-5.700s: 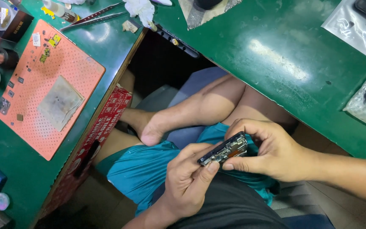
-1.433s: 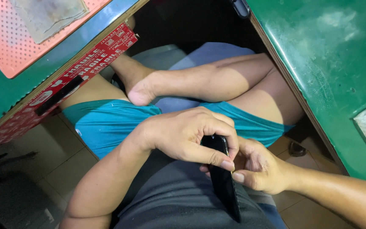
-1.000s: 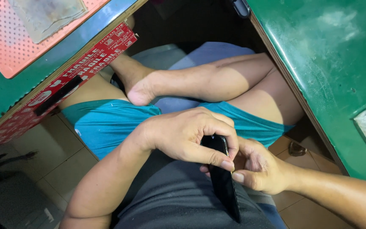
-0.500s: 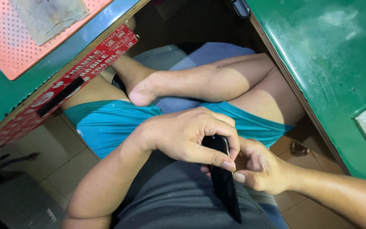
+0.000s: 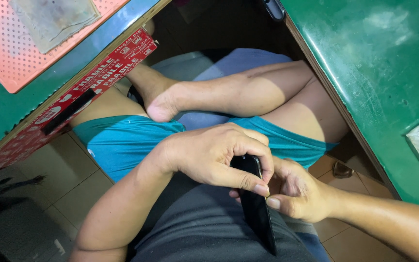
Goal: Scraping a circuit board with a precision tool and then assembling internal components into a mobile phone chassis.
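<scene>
A black phone (image 5: 257,213) is gripped over the lap, left hand (image 5: 214,155) fingers curled on top, right hand (image 5: 299,191) pinching underneath.

The left hand (image 5: 214,155) hides the black phone's (image 5: 258,213) top.

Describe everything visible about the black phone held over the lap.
The black phone is a thin, flat, glossy slab, seen nearly edge-on, with rounded corners. It runs lengthwise from the hands down toward the bottom of the picture, above a grey shirt. The left hand curls over its upper end, thumb pressed against the edge; the right hand supports it from behind and the side. Its screen side cannot be made out.
</scene>
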